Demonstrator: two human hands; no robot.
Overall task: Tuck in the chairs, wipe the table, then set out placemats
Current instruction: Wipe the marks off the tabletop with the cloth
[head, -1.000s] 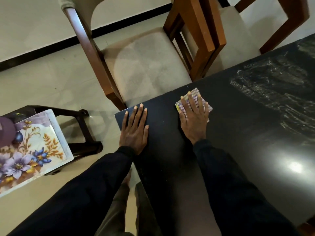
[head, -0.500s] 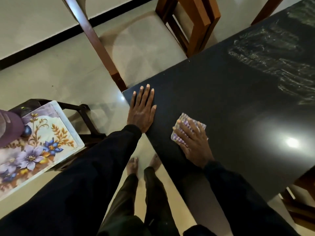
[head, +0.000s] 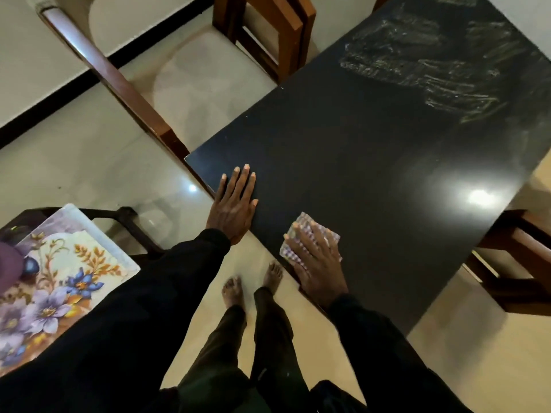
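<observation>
Under right hand (head: 317, 260), flat-fingered: cloth (head: 310, 234) pressed at table (head: 357, 162) edge. Left hand (head: 234, 204) flat, bracing. Risk: stroke overshoots edge, cloth drops.

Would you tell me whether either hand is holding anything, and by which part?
Neither grips anything. The right hand presses flat on top of the cloth on the table; the left hand rests flat nearby.

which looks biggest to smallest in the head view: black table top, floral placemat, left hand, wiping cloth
1. black table top
2. floral placemat, though cut off at the picture's edge and nearer the camera
3. left hand and wiping cloth: not ranked, since the right hand covers much of it
</observation>
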